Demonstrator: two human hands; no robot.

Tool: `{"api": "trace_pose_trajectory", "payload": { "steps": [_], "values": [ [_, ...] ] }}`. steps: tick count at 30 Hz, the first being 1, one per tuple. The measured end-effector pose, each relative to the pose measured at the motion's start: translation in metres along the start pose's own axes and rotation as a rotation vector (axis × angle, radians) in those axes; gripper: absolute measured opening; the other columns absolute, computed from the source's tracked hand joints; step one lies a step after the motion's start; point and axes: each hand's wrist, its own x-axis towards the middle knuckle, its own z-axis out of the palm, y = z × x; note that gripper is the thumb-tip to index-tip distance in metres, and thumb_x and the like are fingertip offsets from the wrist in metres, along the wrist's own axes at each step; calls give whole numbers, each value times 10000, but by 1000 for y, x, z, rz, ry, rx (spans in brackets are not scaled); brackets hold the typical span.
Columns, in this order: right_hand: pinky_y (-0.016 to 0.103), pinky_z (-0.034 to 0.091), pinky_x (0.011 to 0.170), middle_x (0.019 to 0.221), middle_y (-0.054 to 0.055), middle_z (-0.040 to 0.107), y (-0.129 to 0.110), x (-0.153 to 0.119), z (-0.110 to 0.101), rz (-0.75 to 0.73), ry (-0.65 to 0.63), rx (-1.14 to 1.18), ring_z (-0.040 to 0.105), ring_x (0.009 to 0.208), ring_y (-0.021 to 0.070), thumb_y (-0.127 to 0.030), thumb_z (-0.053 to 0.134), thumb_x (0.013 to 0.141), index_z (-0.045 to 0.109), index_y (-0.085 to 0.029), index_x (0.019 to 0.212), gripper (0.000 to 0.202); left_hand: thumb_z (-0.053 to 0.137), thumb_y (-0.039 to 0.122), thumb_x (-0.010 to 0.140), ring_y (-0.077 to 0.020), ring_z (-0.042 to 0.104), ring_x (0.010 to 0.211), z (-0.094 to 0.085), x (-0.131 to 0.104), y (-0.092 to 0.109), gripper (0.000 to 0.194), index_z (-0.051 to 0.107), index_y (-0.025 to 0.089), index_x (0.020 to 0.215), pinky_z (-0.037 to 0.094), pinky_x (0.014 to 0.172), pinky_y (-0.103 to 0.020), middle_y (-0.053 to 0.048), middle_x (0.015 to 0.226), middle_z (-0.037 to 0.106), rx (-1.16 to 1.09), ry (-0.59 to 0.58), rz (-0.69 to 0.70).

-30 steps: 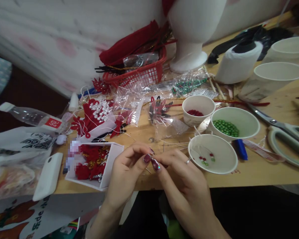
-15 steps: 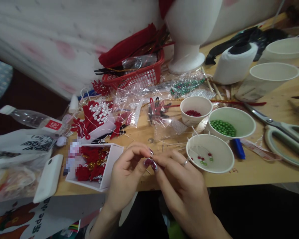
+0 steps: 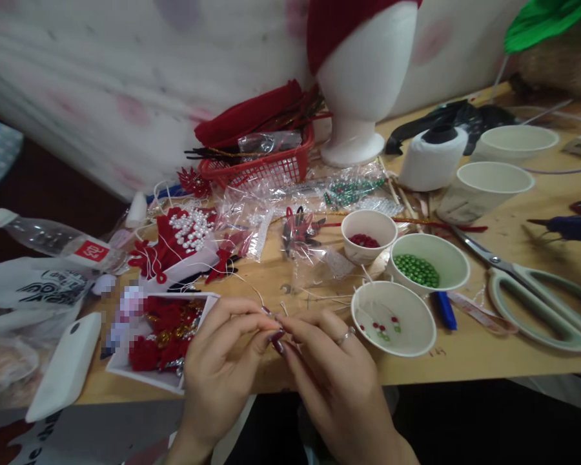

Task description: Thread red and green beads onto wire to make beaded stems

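My left hand (image 3: 227, 352) and my right hand (image 3: 336, 368) meet at the fingertips just over the table's front edge, both pinched closed. A thin white cord (image 3: 252, 289) runs up from between the fingertips; anything smaller held there is hidden by the fingers. Right of my right hand stands a white paper cup (image 3: 433, 339) with short cords carrying red and green beads (image 3: 381, 328). Behind it are a cup of green beads (image 3: 416, 270) and a cup of dark red beads (image 3: 365, 240). A white box (image 3: 117, 371) of red and gold ornaments lies left of my left hand.
Large scissors (image 3: 523, 278), a blue marker (image 3: 445, 311) and a glue gun (image 3: 571, 227) lie at the right. A thread cone (image 3: 433, 161), a white mannequin head (image 3: 368, 84) and a red basket (image 3: 266, 165) stand behind. A bottle (image 3: 58, 239) and white phone (image 3: 68, 365) are left.
The view has shifted, so the table's things appear lower and further left. My hands stay pinched together, and more of the white cord shows above the fingertips.
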Motion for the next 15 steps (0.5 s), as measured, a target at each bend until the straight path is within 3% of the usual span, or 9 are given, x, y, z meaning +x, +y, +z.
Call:
{"api": "trace_pose_trajectory", "payload": {
  "steps": [5,8,10,12,13,15],
  "values": [
    [309,515,606,804,73,656,2,-5,5,-38,28,-42,597,713,186,-63,560,916,686,-145,953,156,665,94,850,-128,621,833,-6,-1,3,158,697,248,867,509,743,-221,8,878,635,8,-36,-12],
    [316,514,613,818,71,651,2,-8,9,-36,40,-21,597,718,188,-68,553,908,681,-156,988,175,691,164,846,-126,640,816,-7,2,4,100,706,250,797,528,714,-205,11,843,659,-110,0,-148],
    [313,515,619,822,58,639,4,-10,12,-9,67,-23,598,710,180,-87,549,907,680,-176,1007,187,686,264,865,-84,604,601,-10,7,5,120,684,237,749,508,546,-173,22,774,676,-318,97,-357],
    [291,515,603,825,48,620,6,-10,13,50,67,-36,604,689,165,-96,546,902,683,-185,985,183,691,349,858,-42,482,405,-18,10,4,172,653,229,742,406,367,-144,42,690,679,-548,258,-579],
    [276,514,587,833,47,612,7,-10,13,82,50,-44,607,676,157,-95,543,898,684,-183,972,182,700,373,847,-40,471,385,-23,11,2,172,646,234,763,388,340,-139,49,688,689,-609,364,-650],
    [248,505,541,844,50,600,9,-9,12,131,18,-63,611,649,144,-88,531,893,681,-174,944,181,679,424,853,-77,609,532,-37,7,-7,158,641,271,866,490,434,-151,58,787,729,-562,517,-673]
  ]
}}
